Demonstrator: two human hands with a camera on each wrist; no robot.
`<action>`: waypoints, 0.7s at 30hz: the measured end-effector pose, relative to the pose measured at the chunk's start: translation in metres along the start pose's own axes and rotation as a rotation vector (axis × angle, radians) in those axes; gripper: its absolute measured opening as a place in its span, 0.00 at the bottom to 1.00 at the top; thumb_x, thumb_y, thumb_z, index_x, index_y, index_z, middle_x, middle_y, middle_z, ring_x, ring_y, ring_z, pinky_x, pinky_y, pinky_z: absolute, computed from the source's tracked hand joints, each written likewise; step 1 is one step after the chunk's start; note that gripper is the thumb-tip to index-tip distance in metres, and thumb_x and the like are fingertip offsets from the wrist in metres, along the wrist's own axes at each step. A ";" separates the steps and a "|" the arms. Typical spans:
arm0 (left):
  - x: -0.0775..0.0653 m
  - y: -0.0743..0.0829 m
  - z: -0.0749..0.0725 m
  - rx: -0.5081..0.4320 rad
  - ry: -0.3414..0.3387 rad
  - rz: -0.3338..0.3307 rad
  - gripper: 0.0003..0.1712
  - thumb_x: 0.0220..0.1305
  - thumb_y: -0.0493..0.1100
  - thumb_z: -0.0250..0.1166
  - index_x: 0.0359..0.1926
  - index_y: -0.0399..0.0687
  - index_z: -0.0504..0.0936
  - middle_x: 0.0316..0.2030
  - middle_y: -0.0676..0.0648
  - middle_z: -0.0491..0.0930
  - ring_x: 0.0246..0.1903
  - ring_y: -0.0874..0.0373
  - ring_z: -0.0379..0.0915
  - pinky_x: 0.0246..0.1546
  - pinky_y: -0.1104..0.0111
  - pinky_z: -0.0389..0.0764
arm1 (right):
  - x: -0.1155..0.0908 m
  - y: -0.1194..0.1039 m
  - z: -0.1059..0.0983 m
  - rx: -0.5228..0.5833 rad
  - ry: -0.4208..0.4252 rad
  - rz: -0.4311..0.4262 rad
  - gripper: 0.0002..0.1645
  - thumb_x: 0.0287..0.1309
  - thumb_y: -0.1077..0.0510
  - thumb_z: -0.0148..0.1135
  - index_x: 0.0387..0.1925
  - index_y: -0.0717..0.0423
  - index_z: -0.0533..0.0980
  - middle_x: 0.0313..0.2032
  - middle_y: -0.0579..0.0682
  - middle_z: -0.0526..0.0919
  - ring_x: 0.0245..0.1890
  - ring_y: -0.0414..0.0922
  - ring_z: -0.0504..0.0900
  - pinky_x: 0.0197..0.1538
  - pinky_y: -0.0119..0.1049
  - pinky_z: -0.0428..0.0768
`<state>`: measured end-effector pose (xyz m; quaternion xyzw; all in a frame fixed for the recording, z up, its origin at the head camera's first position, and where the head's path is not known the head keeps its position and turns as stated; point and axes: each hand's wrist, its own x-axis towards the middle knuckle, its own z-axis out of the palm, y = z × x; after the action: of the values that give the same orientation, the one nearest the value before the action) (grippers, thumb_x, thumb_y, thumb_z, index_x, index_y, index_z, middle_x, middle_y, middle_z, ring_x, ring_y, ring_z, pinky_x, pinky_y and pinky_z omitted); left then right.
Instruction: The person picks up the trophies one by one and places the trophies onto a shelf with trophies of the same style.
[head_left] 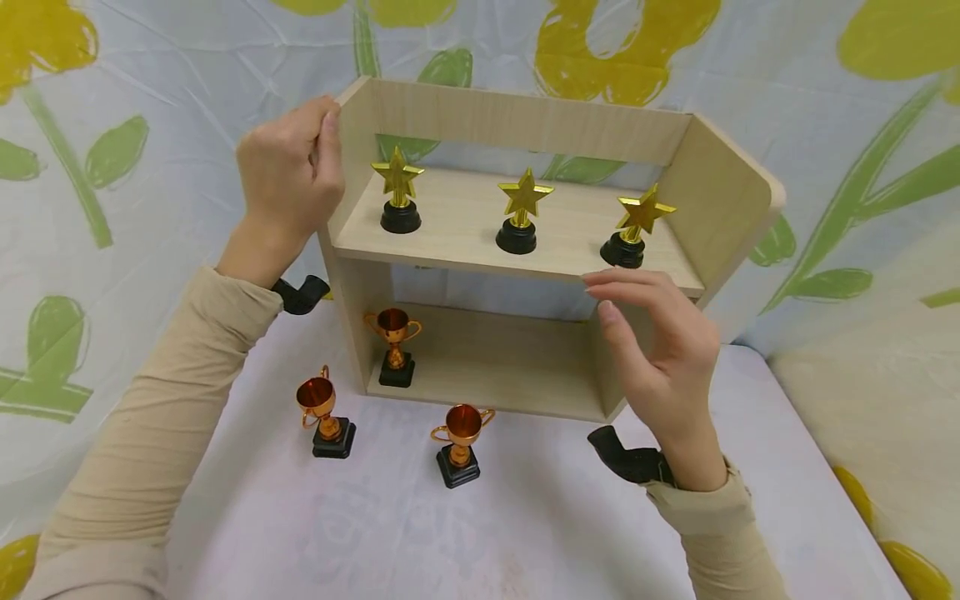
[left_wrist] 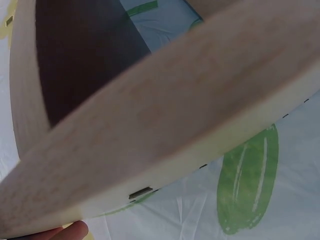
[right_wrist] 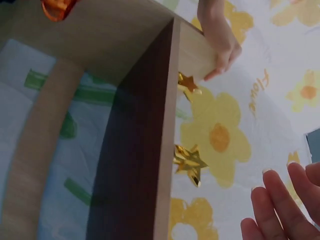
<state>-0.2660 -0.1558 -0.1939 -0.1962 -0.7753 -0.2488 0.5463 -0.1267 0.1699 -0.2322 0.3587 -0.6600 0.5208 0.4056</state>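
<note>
A person's left hand grips the left side panel of a small wooden shelf unit; the right hand, holding nothing, has its fingers loosely extended just before the right star trophy. That trophy stands near the upper board's front edge, beside the middle star trophy and left star trophy, so brushing fingertips might topple it. A tug on the panel could jolt all three, and the lower shelf's copper-coloured cup; anything falling forward might hit two matching cups on the table.
</note>
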 end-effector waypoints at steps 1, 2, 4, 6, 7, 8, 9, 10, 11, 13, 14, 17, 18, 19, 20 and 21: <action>0.000 0.000 0.000 0.001 0.000 -0.002 0.21 0.68 0.45 0.45 0.25 0.39 0.76 0.16 0.45 0.63 0.16 0.53 0.57 0.20 0.61 0.52 | -0.003 -0.002 0.002 0.006 -0.016 0.010 0.11 0.61 0.66 0.59 0.33 0.77 0.79 0.36 0.65 0.84 0.44 0.49 0.82 0.52 0.37 0.76; 0.000 0.000 0.000 0.001 0.000 -0.002 0.21 0.67 0.45 0.45 0.25 0.39 0.76 0.16 0.45 0.63 0.16 0.53 0.57 0.20 0.61 0.52 | -0.007 -0.003 0.003 0.006 -0.032 0.018 0.11 0.61 0.67 0.59 0.34 0.77 0.79 0.37 0.66 0.83 0.45 0.49 0.82 0.51 0.36 0.76; 0.000 0.000 0.000 -0.003 0.002 -0.002 0.20 0.67 0.45 0.45 0.25 0.39 0.76 0.16 0.45 0.63 0.16 0.53 0.57 0.20 0.61 0.53 | -0.013 -0.004 0.005 -0.002 -0.061 0.034 0.10 0.60 0.68 0.58 0.34 0.76 0.79 0.37 0.67 0.83 0.45 0.49 0.82 0.50 0.35 0.75; 0.000 -0.001 0.001 -0.008 0.004 -0.002 0.20 0.67 0.45 0.45 0.26 0.39 0.77 0.16 0.45 0.64 0.16 0.53 0.58 0.20 0.60 0.54 | -0.020 -0.003 0.005 -0.006 -0.083 0.054 0.09 0.60 0.69 0.58 0.35 0.76 0.79 0.38 0.67 0.83 0.46 0.49 0.81 0.50 0.35 0.75; -0.001 -0.001 0.001 -0.009 0.006 0.000 0.20 0.67 0.45 0.45 0.26 0.39 0.77 0.16 0.45 0.65 0.16 0.52 0.58 0.20 0.60 0.54 | -0.023 -0.001 0.005 -0.010 -0.090 0.061 0.08 0.59 0.70 0.58 0.36 0.75 0.79 0.38 0.67 0.83 0.46 0.50 0.81 0.49 0.35 0.75; -0.001 -0.001 0.001 -0.009 0.007 0.001 0.20 0.67 0.45 0.45 0.26 0.39 0.77 0.16 0.45 0.65 0.16 0.52 0.59 0.20 0.60 0.54 | -0.027 0.001 0.004 -0.010 -0.096 0.070 0.08 0.59 0.70 0.58 0.36 0.75 0.79 0.39 0.67 0.83 0.46 0.50 0.81 0.49 0.35 0.75; -0.001 -0.002 0.001 -0.009 0.007 0.002 0.20 0.67 0.45 0.45 0.26 0.39 0.77 0.16 0.45 0.65 0.16 0.52 0.59 0.20 0.60 0.54 | -0.031 0.003 0.003 -0.006 -0.099 0.076 0.08 0.58 0.71 0.58 0.37 0.75 0.80 0.39 0.66 0.83 0.46 0.50 0.80 0.49 0.35 0.75; -0.001 -0.002 0.001 -0.009 0.007 0.001 0.20 0.67 0.45 0.45 0.26 0.39 0.77 0.16 0.45 0.65 0.16 0.52 0.59 0.20 0.60 0.55 | -0.034 0.006 0.003 -0.001 -0.101 0.081 0.08 0.58 0.72 0.58 0.37 0.75 0.80 0.40 0.66 0.83 0.47 0.50 0.80 0.49 0.35 0.75; -0.001 -0.002 0.001 -0.008 0.006 0.001 0.20 0.67 0.45 0.45 0.26 0.39 0.77 0.16 0.45 0.64 0.16 0.52 0.59 0.20 0.60 0.55 | -0.038 0.008 0.003 0.005 -0.102 0.084 0.08 0.57 0.72 0.58 0.37 0.74 0.80 0.40 0.65 0.83 0.47 0.51 0.80 0.49 0.36 0.75; -0.001 -0.002 0.001 -0.003 0.004 -0.002 0.20 0.67 0.45 0.45 0.25 0.39 0.76 0.16 0.45 0.63 0.16 0.53 0.58 0.20 0.60 0.54 | -0.044 0.012 0.003 0.015 -0.105 0.085 0.08 0.57 0.73 0.58 0.37 0.74 0.80 0.40 0.65 0.83 0.47 0.51 0.80 0.50 0.36 0.75; -0.001 -0.003 0.001 -0.002 0.003 -0.003 0.20 0.67 0.45 0.45 0.25 0.39 0.75 0.16 0.46 0.63 0.16 0.53 0.57 0.20 0.60 0.54 | -0.046 0.013 0.004 0.019 -0.111 0.084 0.08 0.56 0.74 0.58 0.37 0.74 0.80 0.40 0.65 0.83 0.47 0.51 0.80 0.50 0.37 0.75; -0.002 -0.003 0.001 -0.001 0.000 -0.002 0.20 0.67 0.45 0.45 0.25 0.39 0.75 0.16 0.45 0.64 0.16 0.53 0.58 0.20 0.60 0.54 | -0.051 0.011 0.007 0.016 -0.128 0.086 0.09 0.54 0.75 0.58 0.37 0.74 0.80 0.40 0.65 0.83 0.47 0.51 0.80 0.51 0.36 0.75; -0.002 -0.003 0.001 -0.002 -0.001 -0.001 0.20 0.67 0.45 0.45 0.26 0.39 0.76 0.16 0.45 0.64 0.16 0.53 0.58 0.20 0.60 0.54 | -0.052 0.010 0.008 0.016 -0.137 0.092 0.09 0.54 0.76 0.57 0.37 0.74 0.79 0.40 0.65 0.83 0.47 0.51 0.80 0.51 0.36 0.75; -0.002 -0.003 0.000 -0.003 -0.001 -0.001 0.20 0.67 0.45 0.45 0.26 0.39 0.76 0.16 0.45 0.65 0.16 0.53 0.58 0.20 0.60 0.54 | -0.053 0.008 0.010 0.011 -0.147 0.099 0.10 0.54 0.76 0.57 0.38 0.73 0.79 0.40 0.65 0.83 0.47 0.50 0.80 0.51 0.35 0.75; -0.002 -0.003 0.000 -0.004 0.000 -0.001 0.20 0.67 0.45 0.45 0.26 0.39 0.77 0.16 0.44 0.65 0.16 0.53 0.58 0.20 0.60 0.55 | -0.055 0.007 0.011 0.005 -0.157 0.105 0.10 0.53 0.77 0.57 0.38 0.73 0.80 0.40 0.65 0.83 0.47 0.50 0.80 0.51 0.34 0.75; -0.002 -0.003 0.000 -0.004 0.000 -0.001 0.20 0.67 0.45 0.45 0.27 0.39 0.77 0.16 0.44 0.66 0.16 0.53 0.58 0.20 0.59 0.55 | -0.056 0.006 0.012 -0.003 -0.165 0.112 0.11 0.53 0.77 0.57 0.38 0.72 0.80 0.40 0.64 0.83 0.47 0.50 0.80 0.51 0.33 0.75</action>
<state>-0.2669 -0.1584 -0.1963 -0.1969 -0.7751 -0.2506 0.5456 -0.1108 0.1618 -0.2872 0.3623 -0.7110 0.5101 0.3208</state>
